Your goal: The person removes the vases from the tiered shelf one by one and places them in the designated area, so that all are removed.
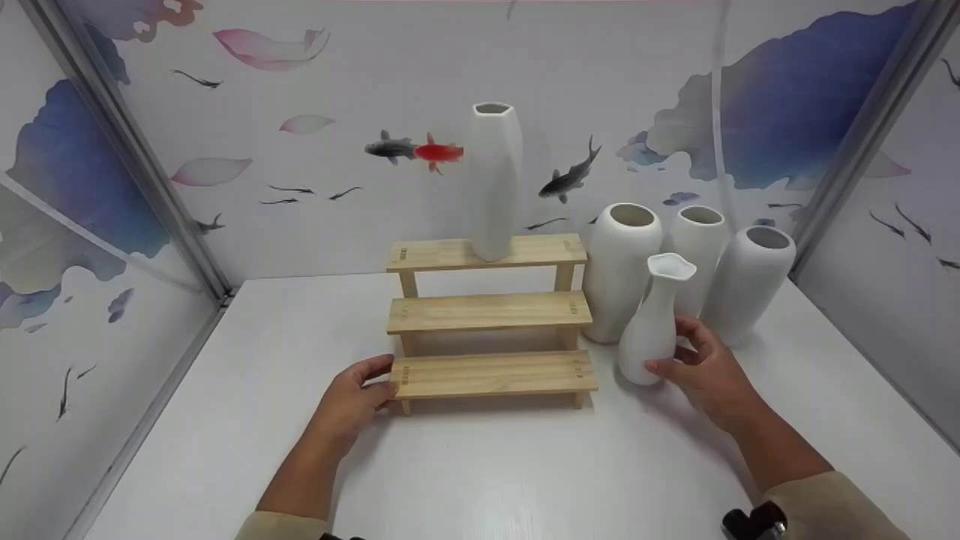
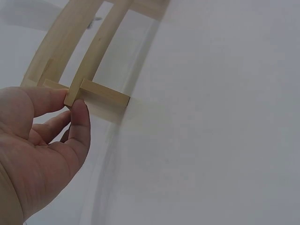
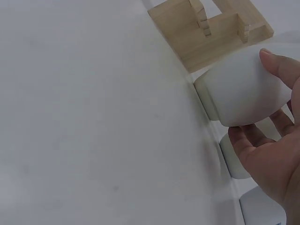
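Observation:
A three-step wooden stand (image 1: 491,311) is in the middle of the white table in the head view. My left hand (image 1: 358,396) pinches the left end of its lowest board (image 2: 75,89) between thumb and fingers. On the right, my right hand (image 1: 703,373) grips the lower body of a white vase (image 1: 651,334) with a wavy rim. In the right wrist view the thumb and fingers lie on either side of this vase (image 3: 248,86). Whether its base touches the table cannot be told. A tall faceted white vase (image 1: 495,180) stands upright on the top board.
Behind the held vase stand a wide white vase (image 1: 622,274), a slimmer one (image 1: 699,240) and another white vase (image 1: 752,281) at the right. A patterned back wall (image 1: 360,82) and side panels bound the white table (image 1: 465,480).

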